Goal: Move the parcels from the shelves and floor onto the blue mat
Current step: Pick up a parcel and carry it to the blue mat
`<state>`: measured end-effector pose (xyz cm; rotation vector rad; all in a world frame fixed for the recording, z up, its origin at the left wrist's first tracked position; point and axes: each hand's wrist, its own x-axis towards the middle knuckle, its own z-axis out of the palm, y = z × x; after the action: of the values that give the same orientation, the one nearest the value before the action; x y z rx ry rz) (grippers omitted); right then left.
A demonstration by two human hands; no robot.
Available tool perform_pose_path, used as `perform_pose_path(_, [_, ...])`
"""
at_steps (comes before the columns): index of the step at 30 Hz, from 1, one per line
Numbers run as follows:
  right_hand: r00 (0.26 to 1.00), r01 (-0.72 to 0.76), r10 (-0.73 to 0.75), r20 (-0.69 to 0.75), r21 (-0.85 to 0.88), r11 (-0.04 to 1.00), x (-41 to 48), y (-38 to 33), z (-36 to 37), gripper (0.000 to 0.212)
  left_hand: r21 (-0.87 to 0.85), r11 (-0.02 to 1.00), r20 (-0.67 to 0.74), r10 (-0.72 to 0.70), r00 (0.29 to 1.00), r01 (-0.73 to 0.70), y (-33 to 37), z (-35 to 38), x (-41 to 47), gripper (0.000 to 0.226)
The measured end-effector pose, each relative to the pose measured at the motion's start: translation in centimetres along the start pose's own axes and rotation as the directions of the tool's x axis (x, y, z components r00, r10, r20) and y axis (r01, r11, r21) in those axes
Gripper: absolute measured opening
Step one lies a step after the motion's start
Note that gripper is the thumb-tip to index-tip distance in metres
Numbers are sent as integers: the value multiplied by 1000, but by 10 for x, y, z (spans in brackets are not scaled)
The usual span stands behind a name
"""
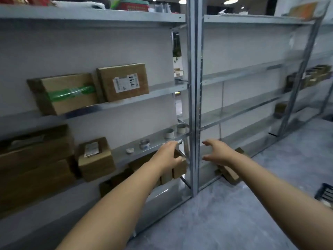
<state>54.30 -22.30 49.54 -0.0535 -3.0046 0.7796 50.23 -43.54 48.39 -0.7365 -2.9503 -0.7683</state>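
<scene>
The light is soft, cool and rather dim. It comes from round ceiling lights (231, 1) glowing at the top edge. Pale streaks of glare run along the metal shelf edge (126, 103) and the upright post (193, 105). The lower shelves (162, 192) sit in shadow. Wide-angle distortion bends the shelving towards the borders. The lower-left boxes (34, 159) and far-right boxes (313, 76) are smeared with blur, while the labelled box (108, 83) is sharper.

Brown cardboard parcels (108, 87) on metal shelves (126, 103)
</scene>
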Motion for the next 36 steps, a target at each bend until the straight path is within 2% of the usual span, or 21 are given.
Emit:
perform_pose_path(2, [998, -68, 68, -3, -17, 998, 4, 40, -7, 71, -26, 999, 29, 43, 999, -43, 16, 25, 30, 55])
perform_pose_path(6, [981, -195, 193, -28, -54, 979, 22, 112, -23, 70, -55, 988, 102, 151, 983, -146, 44, 75, 95, 61])
perform_pose_path(11, [954, -294, 287, -82, -81, 952, 73, 182, -46, 66, -94, 974, 179, 221, 959, -207, 68, 126, 190, 70])
perform_pose_path(17, [915, -401, 396, -79, -62, 914, 156, 252, -71, 73, -139, 962, 217, 262, 940, -236, 89, 179, 317, 72])
perform_pose_path(24, [892, -449, 446, -73, -42, 893, 230, 330, -89, 69, -190, 956, 252, 268, 930, -225, 111, 236, 425, 59])
perform_pose_path(28, [888, -459, 457, -58, -28, 888, 269, 384, -102, 70, -157, 962, 302, 261, 917, -222, 129, 269, 474, 69])
perform_pose_path(33, [905, -426, 426, -2, -39, 904, 323, 468, -126, 72, -131, 976, 336, 210, 918, -175, 157, 314, 536, 59])
perform_pose_path(36, [920, -391, 392, 30, -29, 920, 360, 523, -147, 72, -140, 984, 312, 150, 938, -111, 181, 338, 579, 66])
